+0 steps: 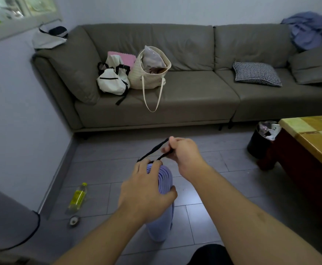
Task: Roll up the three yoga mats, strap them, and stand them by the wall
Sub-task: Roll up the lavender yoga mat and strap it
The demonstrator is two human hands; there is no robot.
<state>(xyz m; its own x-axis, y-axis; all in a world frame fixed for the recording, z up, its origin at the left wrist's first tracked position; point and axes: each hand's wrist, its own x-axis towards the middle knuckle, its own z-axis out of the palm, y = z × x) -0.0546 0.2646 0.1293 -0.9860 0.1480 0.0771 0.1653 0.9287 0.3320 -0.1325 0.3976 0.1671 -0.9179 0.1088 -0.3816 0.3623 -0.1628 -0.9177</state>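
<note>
Mat: a rolled lilac yoga mat [161, 222] is stood on end on the grey tiled floor [102, 169], in front of the sofa; its spiral top end is turned toward the camera.
Left hand: the left hand [146, 196] is wrapped around the top of the roll; the fingers are curled over the far edge and the thumb is pressed against the near side — the mat is gripped firmly.
Right hand: the right hand [183, 152] is raised just above and behind the roll; its fingers are closed together and clamped on a black strap [152, 151].
Strap: the strap is drawn as a narrow loop from the right hand down to the fingertips of the left hand at the mat's upper rim; whether it passes around the roll cannot be told.
Sofa: a grey-brown sofa [194, 92] is set against the wall; a white backpack [112, 81], a cream tote bag [150, 73] and a houndstooth cushion [255, 73] are laid on its seat; blue cloth [309, 29] is heaped on the backrest at the right.
Floor items: a bottle of yellow liquid [78, 197] is laid on its side near the left wall — well apart from the mat; a dark waste bin [261, 140] is placed beside a wooden table [313, 138] at the right.
</note>
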